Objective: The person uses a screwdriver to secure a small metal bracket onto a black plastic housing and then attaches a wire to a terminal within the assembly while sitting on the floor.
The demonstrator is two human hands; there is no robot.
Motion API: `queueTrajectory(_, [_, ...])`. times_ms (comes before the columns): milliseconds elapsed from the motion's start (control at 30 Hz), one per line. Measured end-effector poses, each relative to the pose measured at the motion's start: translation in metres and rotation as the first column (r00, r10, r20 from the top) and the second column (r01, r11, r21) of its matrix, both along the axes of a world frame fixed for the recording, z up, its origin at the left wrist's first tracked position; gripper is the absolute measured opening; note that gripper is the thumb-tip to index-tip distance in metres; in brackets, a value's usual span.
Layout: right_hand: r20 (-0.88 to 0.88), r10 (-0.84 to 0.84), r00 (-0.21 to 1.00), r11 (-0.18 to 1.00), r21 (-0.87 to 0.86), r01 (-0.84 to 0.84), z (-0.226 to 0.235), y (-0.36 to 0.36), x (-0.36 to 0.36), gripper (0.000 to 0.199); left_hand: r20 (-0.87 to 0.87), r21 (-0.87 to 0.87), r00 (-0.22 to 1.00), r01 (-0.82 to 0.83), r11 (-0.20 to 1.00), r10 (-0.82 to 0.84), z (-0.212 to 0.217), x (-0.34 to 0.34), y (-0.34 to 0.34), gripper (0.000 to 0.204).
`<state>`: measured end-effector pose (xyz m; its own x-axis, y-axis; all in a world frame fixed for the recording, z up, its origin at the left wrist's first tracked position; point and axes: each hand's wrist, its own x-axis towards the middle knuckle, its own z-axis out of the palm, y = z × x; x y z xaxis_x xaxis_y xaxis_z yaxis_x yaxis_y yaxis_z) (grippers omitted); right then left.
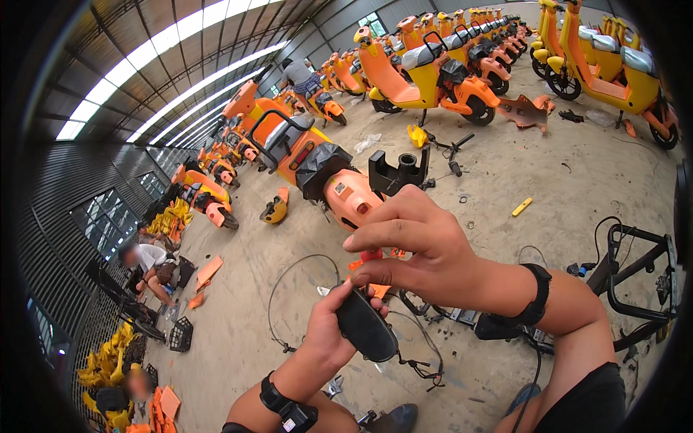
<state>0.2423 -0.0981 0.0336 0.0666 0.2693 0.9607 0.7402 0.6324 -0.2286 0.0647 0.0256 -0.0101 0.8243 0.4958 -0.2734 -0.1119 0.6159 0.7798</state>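
Note:
In my left hand (328,328) is a black, smooth oval part (367,325) with a short wire lead (422,369) hanging from its lower end. The fingers wrap behind it and the thumb lies along its upper edge. Just above, my right hand (426,249) is bent with thumb and forefinger apart, the thumb close to the part's top end. Something small and red (372,255) shows in the gap between those fingers; whether they touch it I cannot tell. The right hand's other fingertips are hidden.
An orange scooter (346,191) stands ahead, with a black plastic housing (397,172) beside it. A bare black frame (628,278) lies at the right. Cables, a handlebar (453,153) and a yellow tool (521,207) are on the concrete floor. A person (153,263) sits at the left.

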Motion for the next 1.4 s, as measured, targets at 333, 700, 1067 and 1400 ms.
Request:
queueTrajectory(333, [0.000, 0.148, 0.989, 0.986, -0.072, -0.148, -0.003, 0.000, -0.003, 0.028, 0.023, -0.038, 1.000, 0.008, 0.999, -0.007, 0.000, 0.003, -0.002, 0.024])
queueTrajectory(700, [-0.046, 0.091, 0.995, 0.995, -0.025, -0.093, -0.002, 0.005, -0.006, 0.028, -0.001, 0.000, 1.000, -0.023, 1.000, 0.023, 0.003, 0.006, -0.006, 0.029])
queueTrajectory(1067, [-0.032, -0.057, 0.998, 0.995, -0.084, 0.054, -0.001, -0.006, 0.000, 0.024, -0.031, 0.008, 0.999, -0.038, 0.999, 0.038, 0.006, 0.006, -0.008, 0.028])
queueTrajectory(1400, [0.002, 0.247, 0.969, 0.962, -0.119, -0.245, 0.005, -0.004, -0.006, 0.029, -0.021, -0.020, 0.999, -0.049, 0.999, 0.049, -0.003, 0.004, 0.002, 0.034])
